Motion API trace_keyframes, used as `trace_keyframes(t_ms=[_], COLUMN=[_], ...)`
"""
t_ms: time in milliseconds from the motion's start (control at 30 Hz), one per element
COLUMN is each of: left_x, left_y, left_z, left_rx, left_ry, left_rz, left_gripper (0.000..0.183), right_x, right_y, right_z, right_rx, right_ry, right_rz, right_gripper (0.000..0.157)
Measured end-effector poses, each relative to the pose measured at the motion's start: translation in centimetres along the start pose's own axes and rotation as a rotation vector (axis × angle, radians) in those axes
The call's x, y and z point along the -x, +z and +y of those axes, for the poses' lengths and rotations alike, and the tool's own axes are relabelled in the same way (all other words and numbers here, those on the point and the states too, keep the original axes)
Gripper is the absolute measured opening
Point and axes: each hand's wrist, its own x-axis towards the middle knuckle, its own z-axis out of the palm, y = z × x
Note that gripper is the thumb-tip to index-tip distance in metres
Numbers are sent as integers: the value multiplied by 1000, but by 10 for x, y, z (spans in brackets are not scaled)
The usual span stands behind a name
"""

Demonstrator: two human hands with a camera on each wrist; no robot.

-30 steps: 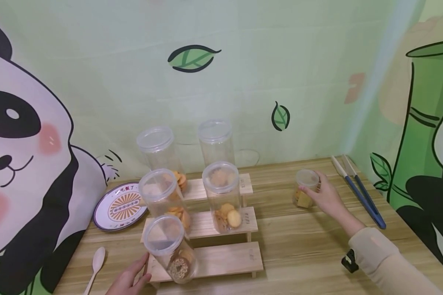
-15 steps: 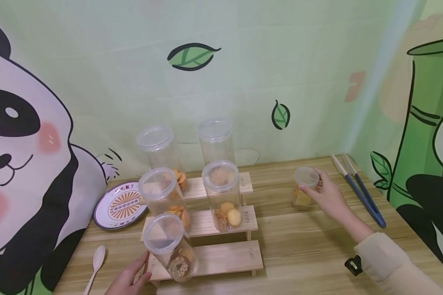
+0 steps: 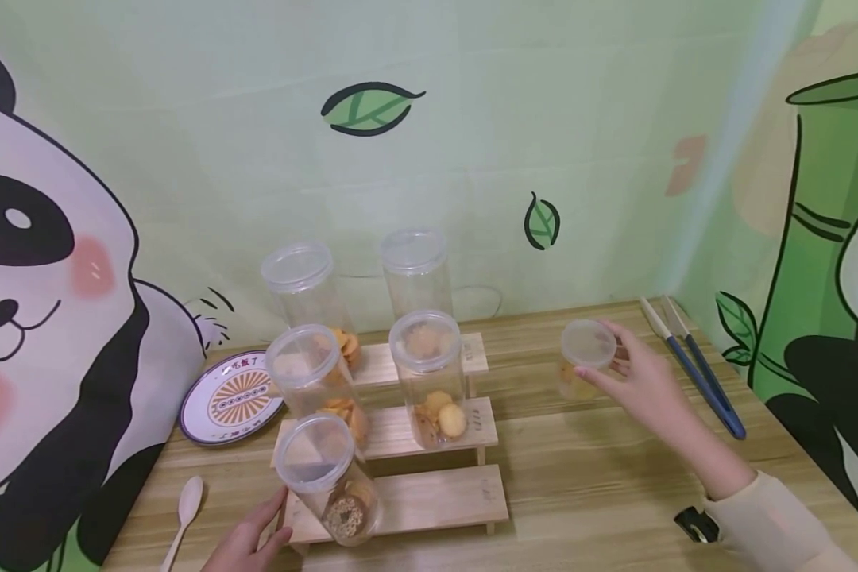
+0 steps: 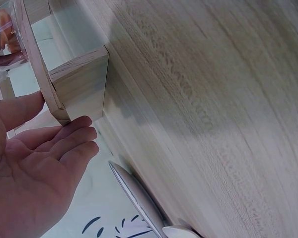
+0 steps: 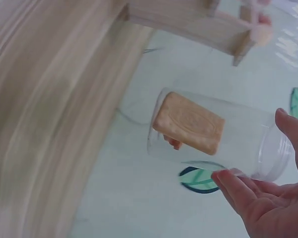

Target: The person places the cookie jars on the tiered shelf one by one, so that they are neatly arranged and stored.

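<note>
My right hand [image 3: 636,373] grips a clear plastic jar [image 3: 588,349] near its lidded top. A rectangular biscuit [image 5: 188,123] lies inside the jar, which is raised off the table in the right wrist view. At the lower left, my left hand [image 3: 250,536] pinches the end of the wooden stepped stand [image 4: 82,82], thumb on the upper board and fingers under its corner. On the lowest step, close to that hand, stands a jar of ring-shaped cookies [image 3: 346,515]. A jar of round cookies [image 3: 439,413] is on the middle step.
Other lidded jars [image 3: 303,357] fill the left side and back of the stand. A patterned plate [image 3: 232,397] and a pale spoon [image 3: 189,504] lie at the left. Blue-handled tongs [image 3: 701,377] rest at the right. A printed cloth wall [image 3: 472,119] rises behind the table.
My right hand has lifted the biscuit jar and shifted it slightly left. My left hand stays at the stand's end.
</note>
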Motion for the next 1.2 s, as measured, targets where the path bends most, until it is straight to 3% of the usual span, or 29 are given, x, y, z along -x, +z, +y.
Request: trace_keyframes(t_ms=[367, 767, 1200], left_x=[-1, -1, 0], left_y=[0, -2, 0], left_z=[3, 2, 2], left_rx=[9, 19, -27], left_ry=[-31, -8, 19], left_rz=[7, -23, 20], left_gripper=[59, 60, 57], right_x=[29, 58, 73], right_y=[0, 23, 45], right_z=[-37, -51, -70], right_rx=[-28, -92, -199], right_ry=[3, -51, -161], right_rz=[-58, -121, -212], right_gripper=[75, 74, 72])
